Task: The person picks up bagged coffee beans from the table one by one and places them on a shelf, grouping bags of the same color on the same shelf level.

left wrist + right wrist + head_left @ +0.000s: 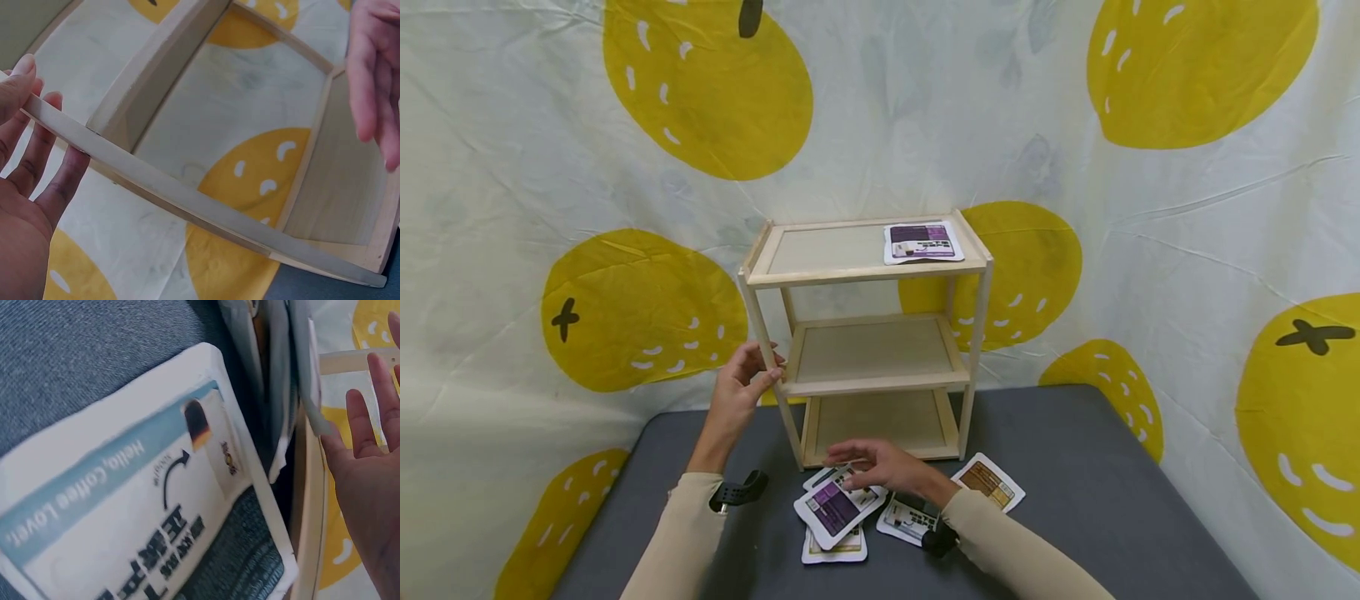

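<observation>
My left hand (733, 400) grips the front left post (169, 184) of a three-tier wooden shelf (880, 387), thumb on one side and fingertips on the other, near the middle tier. Over a small pile of flat coffee sachets on the table hovers my right hand (887, 468), its fingers loosely extended. A purple-and-white sachet (835, 510) lies on top of that pile, just under the fingers. In the right wrist view, the right hand's fingers are spread beside the upright edges of several sachets (300, 369). Another purple sachet (922, 242) rests on the top tier's right side.
A white-and-black sachet (904, 523), lettered "Hello, Coffee Lover" in the right wrist view, lies under the right wrist. Farther right is a brown sachet (988, 483). The shelf stands on a dark grey table (1097, 500), before a fruit-print cloth (865, 150).
</observation>
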A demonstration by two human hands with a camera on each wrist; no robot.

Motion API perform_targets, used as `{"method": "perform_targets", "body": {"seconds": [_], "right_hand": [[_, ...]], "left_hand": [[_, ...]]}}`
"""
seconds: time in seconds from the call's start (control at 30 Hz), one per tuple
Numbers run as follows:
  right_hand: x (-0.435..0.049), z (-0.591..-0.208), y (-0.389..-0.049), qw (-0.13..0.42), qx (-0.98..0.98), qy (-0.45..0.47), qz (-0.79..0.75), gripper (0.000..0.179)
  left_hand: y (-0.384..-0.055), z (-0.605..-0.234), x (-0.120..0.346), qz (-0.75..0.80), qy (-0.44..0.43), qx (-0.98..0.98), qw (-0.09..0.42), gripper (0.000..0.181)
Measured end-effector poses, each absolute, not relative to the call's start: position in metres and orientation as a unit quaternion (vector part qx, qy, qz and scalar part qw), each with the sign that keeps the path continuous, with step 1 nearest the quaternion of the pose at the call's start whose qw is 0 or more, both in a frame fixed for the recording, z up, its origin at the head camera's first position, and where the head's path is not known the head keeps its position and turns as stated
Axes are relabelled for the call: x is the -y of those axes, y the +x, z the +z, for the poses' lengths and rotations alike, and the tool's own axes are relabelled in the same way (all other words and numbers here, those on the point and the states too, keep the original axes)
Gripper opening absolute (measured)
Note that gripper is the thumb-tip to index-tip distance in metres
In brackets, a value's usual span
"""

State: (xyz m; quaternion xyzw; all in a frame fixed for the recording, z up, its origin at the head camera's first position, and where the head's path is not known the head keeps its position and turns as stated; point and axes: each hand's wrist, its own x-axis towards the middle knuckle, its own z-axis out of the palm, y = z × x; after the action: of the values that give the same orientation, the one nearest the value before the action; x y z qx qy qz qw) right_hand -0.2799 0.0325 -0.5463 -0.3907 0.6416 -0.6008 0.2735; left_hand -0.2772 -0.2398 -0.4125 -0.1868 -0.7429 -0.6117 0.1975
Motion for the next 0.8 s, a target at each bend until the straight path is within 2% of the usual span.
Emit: {"method": "perform_targets", "body": {"seconds": [0.47, 0.8], "right_hand": [[-0.0298, -0.5503, -0.277, 0.27, -0.666, -0.373, -0.587, 0.05], [-0.0311, -0.549, -0.2754, 0.256, -0.685, -0.363, -0.578, 0.055]], "left_hand": [[-0.276, -0.414, 0.2397, -0.616, -0.19, 0.737, 0.201, 0.035], [-0.2751, -0.4115, 0.2382, -0.615, -0.177, 0.744, 0.193, 0.037]]}}
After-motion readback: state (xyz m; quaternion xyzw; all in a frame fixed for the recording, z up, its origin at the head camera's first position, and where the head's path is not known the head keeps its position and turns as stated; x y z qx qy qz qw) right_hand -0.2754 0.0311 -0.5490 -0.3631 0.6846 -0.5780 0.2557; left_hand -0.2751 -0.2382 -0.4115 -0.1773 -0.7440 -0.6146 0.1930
